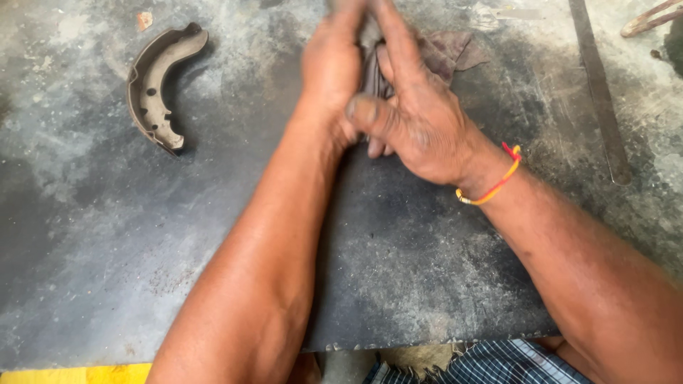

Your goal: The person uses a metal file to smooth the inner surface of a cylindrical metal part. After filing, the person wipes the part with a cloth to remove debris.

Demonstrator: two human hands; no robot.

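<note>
From the head view I see my left hand [331, 67] and right hand [416, 117] pressed together, fingers clamped on a dark rag [445, 53] at the far middle of the stained tabletop [398, 263], its length running away from me. A curved brake shoe [160, 85] lies well apart on the left, ends pointing right; I judge the wiping unfinished.

We read the setting as a vehicle repair workshop. The tabletop [107, 235] is a dark, stained, scuffed sheet, grimy across its whole surface. Near its far left corner lies a curved metal brake shoe [158, 85]. Along the right edge rests a long flat metal bar [601, 92]. A soiled rag [448, 53] sits at the far edge.
</note>
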